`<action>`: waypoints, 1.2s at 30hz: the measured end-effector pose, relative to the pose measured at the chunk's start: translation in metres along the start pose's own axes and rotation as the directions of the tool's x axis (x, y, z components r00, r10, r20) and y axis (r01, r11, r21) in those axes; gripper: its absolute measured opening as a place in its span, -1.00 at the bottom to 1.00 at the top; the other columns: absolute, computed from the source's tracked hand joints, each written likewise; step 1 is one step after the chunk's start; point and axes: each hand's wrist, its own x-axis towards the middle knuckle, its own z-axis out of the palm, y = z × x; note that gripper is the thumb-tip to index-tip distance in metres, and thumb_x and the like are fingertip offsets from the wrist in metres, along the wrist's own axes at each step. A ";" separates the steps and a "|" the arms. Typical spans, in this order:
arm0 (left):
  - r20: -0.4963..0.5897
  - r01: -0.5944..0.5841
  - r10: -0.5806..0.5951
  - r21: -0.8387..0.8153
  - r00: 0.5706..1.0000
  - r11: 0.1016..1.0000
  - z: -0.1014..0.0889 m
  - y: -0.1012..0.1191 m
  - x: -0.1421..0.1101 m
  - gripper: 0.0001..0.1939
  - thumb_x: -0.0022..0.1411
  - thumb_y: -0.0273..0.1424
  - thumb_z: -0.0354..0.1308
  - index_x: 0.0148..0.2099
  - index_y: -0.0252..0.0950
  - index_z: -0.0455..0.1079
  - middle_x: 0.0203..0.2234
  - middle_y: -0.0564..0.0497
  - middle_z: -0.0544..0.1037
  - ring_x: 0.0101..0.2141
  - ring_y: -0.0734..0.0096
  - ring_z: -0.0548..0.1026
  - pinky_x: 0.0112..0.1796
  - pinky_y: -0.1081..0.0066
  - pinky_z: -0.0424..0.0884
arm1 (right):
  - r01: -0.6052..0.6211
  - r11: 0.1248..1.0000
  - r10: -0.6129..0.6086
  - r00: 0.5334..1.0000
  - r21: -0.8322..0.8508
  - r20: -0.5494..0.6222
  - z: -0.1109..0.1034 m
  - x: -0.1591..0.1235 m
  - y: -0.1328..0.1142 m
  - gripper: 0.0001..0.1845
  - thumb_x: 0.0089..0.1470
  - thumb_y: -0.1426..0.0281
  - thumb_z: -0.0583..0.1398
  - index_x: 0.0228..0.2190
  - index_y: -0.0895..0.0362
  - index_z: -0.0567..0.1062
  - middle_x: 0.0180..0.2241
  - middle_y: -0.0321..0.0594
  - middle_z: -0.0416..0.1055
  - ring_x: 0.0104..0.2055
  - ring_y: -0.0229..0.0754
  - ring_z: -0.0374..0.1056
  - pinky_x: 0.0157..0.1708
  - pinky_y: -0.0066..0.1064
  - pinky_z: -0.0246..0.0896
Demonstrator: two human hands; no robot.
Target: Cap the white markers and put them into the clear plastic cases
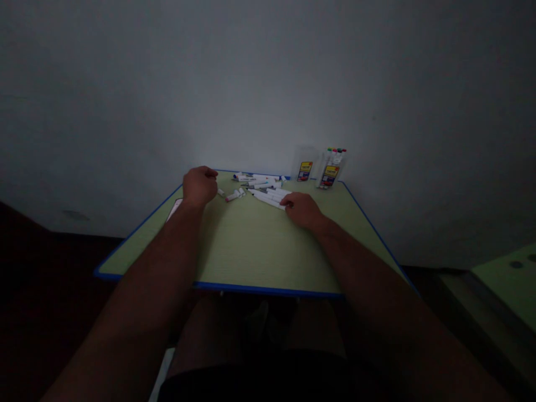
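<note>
**Marker (268,200) aslant, right hand (303,210) at its near end**

Head view. The marker lies at the centre of the frame, on the table (268,251), its long axis running from lower right to upper left. Its dark tip points up and to the left, away from the right hand and toward the caps (242,191), left of centre. The right hand is clearly the nearer: its thumb and fingers appear to pinch the marker's lower-right end. Other white markers (280,191) lie beside it, close to those fingertips.

The left hand (200,185), left of centre, stands well apart from the marker, its fingers curled inward; whether they enclose anything cannot be told. A pink-ended piece (231,197) lies between this hand and the marker's tip, nearer the tip. A loose pile (259,183) of markers lies above the caps, roughly crosswise. Two clear cases (305,171) stand at upper right of centre, beyond the right hand.
</note>
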 end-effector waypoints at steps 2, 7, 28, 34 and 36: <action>0.011 -0.006 0.006 -0.003 1.000 1.000 0.002 -0.001 0.001 -0.69 0.22 -0.53 0.09 -0.07 -0.31 0.60 -0.12 -0.12 0.67 -0.05 0.19 0.59 0.05 0.30 0.42 | -0.037 0.998 0.039 0.999 0.059 -0.024 -0.001 0.001 -0.001 -0.69 0.09 0.58 0.20 -0.21 0.10 0.68 -0.16 -0.16 0.62 -0.12 -0.14 0.50 -0.02 -0.35 0.31; 0.020 -0.018 0.018 -0.028 1.000 0.999 0.006 -0.004 0.002 -0.70 0.18 -0.52 0.13 -0.08 -0.27 0.60 -0.14 -0.13 0.67 -0.07 0.13 0.59 0.05 0.20 0.43 | -0.210 0.927 0.250 0.964 0.310 -0.094 -0.001 0.007 0.005 -0.80 0.13 0.50 0.22 -0.26 0.15 0.66 -0.29 -0.19 0.63 -0.24 -0.21 0.52 -0.15 -0.41 0.33; 0.090 -0.089 0.084 0.058 0.992 0.994 0.008 0.002 -0.004 -0.70 0.19 -0.50 0.14 -0.10 -0.27 0.63 -0.10 -0.14 0.67 -0.02 0.10 0.57 0.07 0.19 0.42 | -0.047 0.993 0.049 0.999 0.105 -0.017 0.006 0.001 0.003 -0.72 0.02 0.54 0.28 -0.19 0.11 0.66 -0.22 -0.20 0.64 -0.21 -0.18 0.53 -0.11 -0.38 0.34; 0.105 -0.083 0.076 0.064 0.992 0.995 0.006 0.005 -0.007 -0.71 0.20 -0.49 0.14 -0.09 -0.29 0.63 -0.08 -0.15 0.66 0.00 0.07 0.56 0.08 0.18 0.41 | -0.042 0.996 0.041 0.999 0.078 0.017 0.004 0.001 -0.001 -0.68 0.04 0.40 0.34 -0.12 0.13 0.65 -0.15 -0.15 0.63 -0.14 -0.14 0.52 -0.06 -0.35 0.34; 0.104 -0.086 0.080 0.051 0.991 0.995 0.007 0.004 -0.006 -0.70 0.19 -0.50 0.15 -0.08 -0.31 0.63 -0.07 -0.18 0.65 0.00 0.06 0.56 0.09 0.17 0.40 | -0.036 0.997 0.033 0.999 0.066 0.036 0.004 0.001 -0.003 -0.67 0.06 0.39 0.34 -0.09 0.13 0.64 -0.12 -0.15 0.62 -0.13 -0.14 0.51 -0.03 -0.34 0.32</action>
